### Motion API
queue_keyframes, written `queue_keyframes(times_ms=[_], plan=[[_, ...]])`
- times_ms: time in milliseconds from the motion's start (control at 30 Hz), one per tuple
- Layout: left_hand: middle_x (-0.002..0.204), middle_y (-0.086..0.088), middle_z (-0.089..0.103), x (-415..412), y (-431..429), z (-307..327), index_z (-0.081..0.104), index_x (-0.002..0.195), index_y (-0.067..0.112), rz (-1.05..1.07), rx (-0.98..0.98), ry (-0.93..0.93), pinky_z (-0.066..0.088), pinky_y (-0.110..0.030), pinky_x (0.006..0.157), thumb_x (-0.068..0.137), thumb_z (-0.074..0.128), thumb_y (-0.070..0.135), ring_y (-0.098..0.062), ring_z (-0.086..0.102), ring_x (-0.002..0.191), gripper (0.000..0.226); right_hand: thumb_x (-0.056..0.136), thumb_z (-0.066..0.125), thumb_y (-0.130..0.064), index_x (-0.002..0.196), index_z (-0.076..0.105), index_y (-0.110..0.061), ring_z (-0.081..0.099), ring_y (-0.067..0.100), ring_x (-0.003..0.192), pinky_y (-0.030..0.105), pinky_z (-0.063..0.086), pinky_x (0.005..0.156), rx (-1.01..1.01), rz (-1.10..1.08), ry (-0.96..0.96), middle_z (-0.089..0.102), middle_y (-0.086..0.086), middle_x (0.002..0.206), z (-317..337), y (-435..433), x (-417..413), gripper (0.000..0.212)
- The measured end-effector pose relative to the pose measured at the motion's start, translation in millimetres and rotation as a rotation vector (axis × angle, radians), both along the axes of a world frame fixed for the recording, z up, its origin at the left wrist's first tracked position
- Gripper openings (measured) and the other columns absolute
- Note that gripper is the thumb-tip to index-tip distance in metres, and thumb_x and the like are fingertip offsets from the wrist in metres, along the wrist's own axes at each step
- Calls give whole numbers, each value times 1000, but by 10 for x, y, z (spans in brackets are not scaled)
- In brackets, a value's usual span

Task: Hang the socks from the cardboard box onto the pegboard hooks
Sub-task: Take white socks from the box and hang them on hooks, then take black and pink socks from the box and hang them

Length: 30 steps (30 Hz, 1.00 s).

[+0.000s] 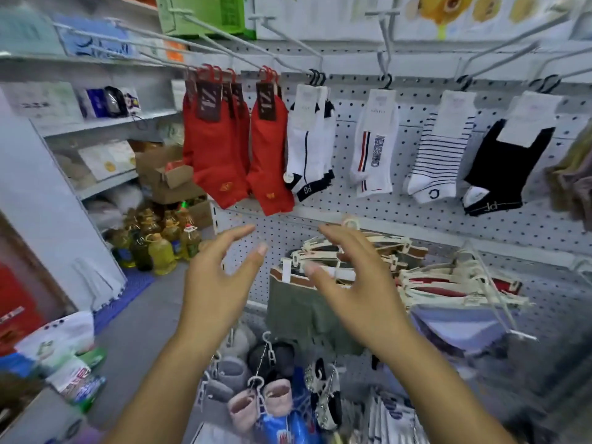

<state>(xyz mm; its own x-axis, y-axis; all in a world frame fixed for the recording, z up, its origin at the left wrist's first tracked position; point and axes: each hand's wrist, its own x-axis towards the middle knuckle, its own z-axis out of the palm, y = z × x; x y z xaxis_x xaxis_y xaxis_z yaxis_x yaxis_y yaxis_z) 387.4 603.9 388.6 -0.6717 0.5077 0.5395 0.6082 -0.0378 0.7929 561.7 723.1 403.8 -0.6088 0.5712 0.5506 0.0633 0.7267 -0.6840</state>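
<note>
Nearest the camera, both hands are raised side by side. The left hand (pixel 221 277) and right hand (pixel 352 283) each have loosely spread, slightly curved fingers and hold nothing, so no sock is in hand.

Just beyond the right hand, cream plastic clip hangers (pixel 448 283) carrying folded garments hang off the lower part of the white perforated pegboard (pixel 416 219).

Above and beyond both hands, a row of carded socks hangs along the pegboard's upper edge on long white wire hooks (pixel 385 46) that jut out toward the viewer. Each sock's long axis runs top to bottom. The bright red ankle socks with dark brown cards (pixel 211 149) fill the left end of the row. Their toes come down just above the left hand's fingertips, so that hand is the nearer one to them.

Farthest off, past the pegboard's left edge and low down, sits an open brown cardboard box (pixel 169 177). It lies left of both hands and closer to the left one. It is probably the source box, though its contents cannot be made out. The next reach would likely go left and down.
</note>
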Motion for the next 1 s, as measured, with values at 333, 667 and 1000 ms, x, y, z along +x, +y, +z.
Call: queue_keyframes(times_ms=[333,667,1000], plan=[[122,26,64,295,-1285,-744,70,120,35,248,-176,-20,41,-21,102,87,73,42,0,56,121,34,90,74,-31,134,57,-33,41,-2,134,14,31,112,-118,185,-105,48,-17,140,-878,-943,-46,47],[122,12,68,-64,-2596,-1361,70,123,30,432,-287,-173,39,-14,99,89,76,34,7,59,109,35,88,77,-19,131,63,-15,48,0,122,10,31,107,-155,367,-235,57,-5,132,-1560,-1922,-758,45],[125,7,68,-1200,-4428,-1591,71,124,19,563,-492,-202,42,-23,106,90,76,28,-10,57,121,36,88,78,-25,129,64,-13,54,17,126,39,44,107,-233,457,-353,60,1,132,-2169,-3447,-2126,45]])
